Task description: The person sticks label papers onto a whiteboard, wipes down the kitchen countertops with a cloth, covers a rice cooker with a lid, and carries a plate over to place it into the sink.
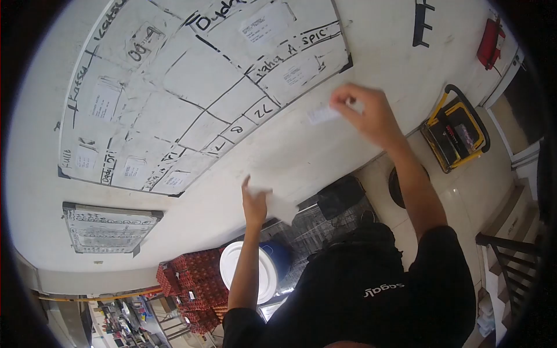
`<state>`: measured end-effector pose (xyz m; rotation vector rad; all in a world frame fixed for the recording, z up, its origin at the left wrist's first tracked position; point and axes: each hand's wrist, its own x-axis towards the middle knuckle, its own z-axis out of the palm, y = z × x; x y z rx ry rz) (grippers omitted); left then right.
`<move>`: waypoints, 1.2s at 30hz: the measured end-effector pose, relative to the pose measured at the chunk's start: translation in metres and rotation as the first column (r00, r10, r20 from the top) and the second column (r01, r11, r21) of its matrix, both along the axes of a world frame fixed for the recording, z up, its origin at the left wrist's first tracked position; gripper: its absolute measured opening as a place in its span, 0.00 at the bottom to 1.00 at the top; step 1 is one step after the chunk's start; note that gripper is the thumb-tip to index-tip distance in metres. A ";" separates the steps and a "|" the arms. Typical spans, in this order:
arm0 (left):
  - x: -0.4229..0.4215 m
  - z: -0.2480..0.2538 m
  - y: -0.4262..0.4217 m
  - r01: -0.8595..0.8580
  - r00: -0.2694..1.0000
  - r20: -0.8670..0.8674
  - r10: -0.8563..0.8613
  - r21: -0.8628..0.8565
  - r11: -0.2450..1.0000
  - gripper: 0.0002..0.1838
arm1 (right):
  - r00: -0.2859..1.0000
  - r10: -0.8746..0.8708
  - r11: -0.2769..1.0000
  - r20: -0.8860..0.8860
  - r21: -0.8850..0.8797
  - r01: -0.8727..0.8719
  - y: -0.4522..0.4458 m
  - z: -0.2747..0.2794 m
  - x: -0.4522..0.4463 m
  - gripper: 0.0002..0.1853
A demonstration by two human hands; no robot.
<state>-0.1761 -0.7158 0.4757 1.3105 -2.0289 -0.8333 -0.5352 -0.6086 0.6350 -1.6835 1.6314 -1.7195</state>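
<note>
My right hand [365,113] is raised before the pale wall, thumb and fingers pinched on a small white paper slip [322,114] with faint print. Lower and to the left, my left hand [255,203] has its index finger pointing up and its thumb out to the side. A blurred white sheet of paper [284,210] hangs from this hand, apparently held by the other fingers, which are hidden. Above both hands a large whiteboard [191,75] carries a hand-drawn grid, marker writing and several stuck-on paper slips [299,72]. Neither hand touches the board.
A smaller whiteboard [110,229] is on the wall at left. Below stand a white-lidded blue drum [278,258] and stacked red patterned boxes [194,281]. At right are a yellow-and-black folding trolley [455,133], a black rack [422,23], a red pouch [491,45] and a stair railing [510,249].
</note>
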 end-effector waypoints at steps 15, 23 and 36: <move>0.275 -0.261 0.310 -0.325 0.811 0.571 -0.128 0.620 0.714 0.31 | 0.999 -0.017 0.972 -0.036 -0.235 0.008 -0.090 -0.009 -0.017 0.04; 0.240 -0.266 0.277 -0.287 0.884 0.467 -0.005 0.552 0.783 0.32 | 0.992 -0.098 0.955 -0.079 -0.286 0.072 -0.093 -0.012 -0.012 0.04; 0.091 -0.148 0.120 -0.094 0.980 0.201 -0.013 0.512 0.854 0.30 | 0.859 -0.418 0.856 -0.297 -0.445 0.263 -0.100 -0.016 -0.008 0.07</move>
